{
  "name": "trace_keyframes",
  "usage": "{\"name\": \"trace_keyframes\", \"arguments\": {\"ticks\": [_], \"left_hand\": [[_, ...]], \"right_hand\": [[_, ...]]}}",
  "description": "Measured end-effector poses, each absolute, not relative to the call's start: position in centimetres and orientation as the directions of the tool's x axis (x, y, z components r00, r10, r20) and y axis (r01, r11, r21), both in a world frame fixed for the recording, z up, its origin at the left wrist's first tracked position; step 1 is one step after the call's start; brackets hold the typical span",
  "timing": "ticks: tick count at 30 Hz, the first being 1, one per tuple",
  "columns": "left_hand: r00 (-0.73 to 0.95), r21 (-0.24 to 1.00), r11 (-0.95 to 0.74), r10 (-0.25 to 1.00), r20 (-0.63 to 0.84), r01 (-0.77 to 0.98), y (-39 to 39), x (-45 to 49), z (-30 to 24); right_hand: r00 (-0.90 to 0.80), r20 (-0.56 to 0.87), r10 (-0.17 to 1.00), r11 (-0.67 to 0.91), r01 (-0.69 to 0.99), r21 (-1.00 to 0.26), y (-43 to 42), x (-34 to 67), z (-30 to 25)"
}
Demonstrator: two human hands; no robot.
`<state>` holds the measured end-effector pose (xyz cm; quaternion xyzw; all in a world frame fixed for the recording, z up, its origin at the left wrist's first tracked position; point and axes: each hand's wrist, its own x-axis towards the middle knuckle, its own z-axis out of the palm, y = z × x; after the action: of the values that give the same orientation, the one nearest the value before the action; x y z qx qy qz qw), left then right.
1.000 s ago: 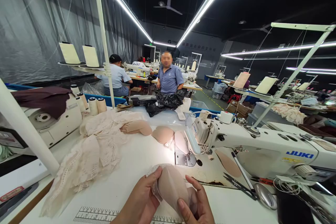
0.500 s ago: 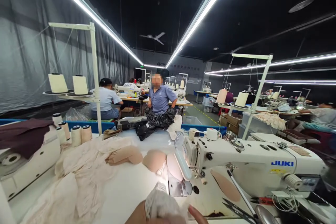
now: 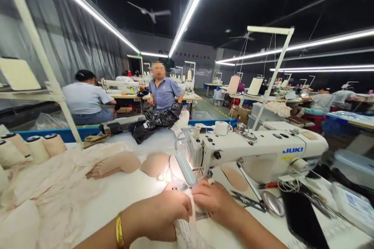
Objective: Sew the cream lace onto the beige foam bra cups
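My left hand (image 3: 165, 212) is closed on a piece of white lace and beige cup fabric (image 3: 187, 235) that trails toward the table's near edge. A gold bangle sits on that wrist. My right hand (image 3: 214, 200) pinches the same piece from the right, close under the needle of the white JUKI sewing machine (image 3: 257, 149). Both hands meet at the machine's lit needle plate. Loose beige cups (image 3: 154, 163) lie on the table just behind my hands.
A heap of cream lace (image 3: 49, 186) covers the table's left side, with thread cones (image 3: 35, 148) behind it. Scissors (image 3: 248, 200) and a dark phone (image 3: 300, 218) lie right of my hands. A black bag (image 3: 154, 120) sits at the table's far edge; other people sit at machines beyond.
My hands have carried the lace-and-cup piece forward from the near edge to the machine's needle. The view has swung right and closer to the machine.
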<state>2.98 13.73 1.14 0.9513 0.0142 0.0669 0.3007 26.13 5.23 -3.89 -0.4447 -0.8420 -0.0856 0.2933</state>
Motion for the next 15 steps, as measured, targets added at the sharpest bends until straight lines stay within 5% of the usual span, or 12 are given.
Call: {"name": "trace_keyframes", "arguments": {"ticks": [3, 15], "left_hand": [[0.993, 0.436, -0.900, 0.069, 0.093, 0.021, 13.6, 3.0, 1.5], [0.991, 0.399, -0.914, 0.112, 0.075, 0.073, 13.1, 3.1, 2.4]], "right_hand": [[-0.461, 0.495, 0.737, 0.606, 0.775, -0.180, 4.3, 26.6, -3.6], [-0.401, 0.402, 0.823, 0.496, 0.852, -0.166, 5.0, 27.2, -4.9]]}}
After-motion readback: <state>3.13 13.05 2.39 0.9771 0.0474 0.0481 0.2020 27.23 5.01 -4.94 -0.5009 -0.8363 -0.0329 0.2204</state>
